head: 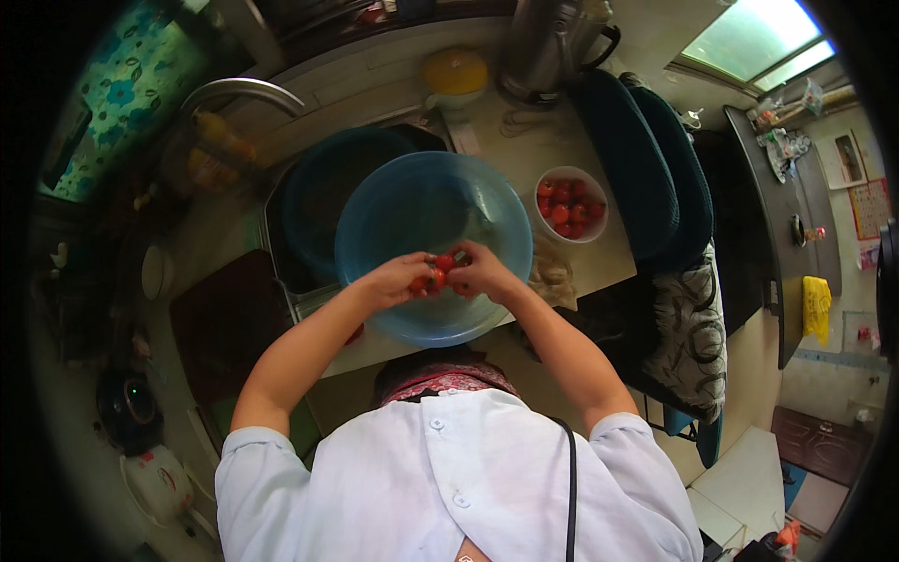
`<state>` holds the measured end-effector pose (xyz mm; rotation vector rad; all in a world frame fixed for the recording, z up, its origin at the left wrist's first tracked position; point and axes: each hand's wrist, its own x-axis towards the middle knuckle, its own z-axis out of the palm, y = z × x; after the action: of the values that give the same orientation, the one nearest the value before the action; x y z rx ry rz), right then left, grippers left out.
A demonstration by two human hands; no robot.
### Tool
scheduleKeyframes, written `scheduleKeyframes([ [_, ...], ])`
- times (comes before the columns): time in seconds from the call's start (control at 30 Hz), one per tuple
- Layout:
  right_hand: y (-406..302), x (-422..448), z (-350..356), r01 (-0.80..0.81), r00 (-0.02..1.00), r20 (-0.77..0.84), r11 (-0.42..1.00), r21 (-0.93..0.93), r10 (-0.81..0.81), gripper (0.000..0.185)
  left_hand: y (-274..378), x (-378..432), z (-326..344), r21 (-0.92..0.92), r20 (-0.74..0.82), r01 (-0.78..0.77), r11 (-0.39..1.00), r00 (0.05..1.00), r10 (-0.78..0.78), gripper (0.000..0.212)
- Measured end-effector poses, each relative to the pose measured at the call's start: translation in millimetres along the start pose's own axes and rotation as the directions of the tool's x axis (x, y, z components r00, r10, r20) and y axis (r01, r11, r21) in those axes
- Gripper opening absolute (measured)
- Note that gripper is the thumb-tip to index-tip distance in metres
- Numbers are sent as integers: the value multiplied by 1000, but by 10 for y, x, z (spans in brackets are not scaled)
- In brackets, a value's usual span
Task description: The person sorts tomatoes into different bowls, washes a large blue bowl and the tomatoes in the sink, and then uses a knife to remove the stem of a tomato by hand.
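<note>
My left hand (400, 281) and my right hand (481, 270) meet over the near part of a large blue plastic basin (520, 232). Small red tomatoes (437, 279) lie between them. The left fingers close around some; the right fingers hold another low at the palm and touch the cluster. Beyond the hands, the basin's inside shows bluish and partly see-through; whether it holds water is unclear. To the right of the basin stands a white bowl (595, 232) filled with several red tomatoes (560, 213). Part of a red item shows under my left forearm.
A second basin (302, 204) sits in the sink at left, below a curved metal faucet (246, 88). A crumpled plastic bag (553, 277) lies right of the blue basin. Behind stand a yellow-topped bowl (455, 77) and a metal kettle (537, 56). Dark chair backs (632, 168) border the right side.
</note>
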<state>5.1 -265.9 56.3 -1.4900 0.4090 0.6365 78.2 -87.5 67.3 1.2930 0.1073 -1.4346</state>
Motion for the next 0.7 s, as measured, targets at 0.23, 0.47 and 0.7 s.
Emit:
scheduleKeyframes([
  [0.23,-220,-125,42,132,983,-185,759,638,-15,36,239,125,485,668,-123,-393,632,779,615,35],
  [0.47,-66,180,-63,329,926,-288,150,932,-243,25,163,328,1104,885,61,-453,112,350,935,63],
  [0.7,-228,-48,-216,286,933,-290,-48,957,-215,19,462,75,1304,631,62,-721,285,413,908,61],
])
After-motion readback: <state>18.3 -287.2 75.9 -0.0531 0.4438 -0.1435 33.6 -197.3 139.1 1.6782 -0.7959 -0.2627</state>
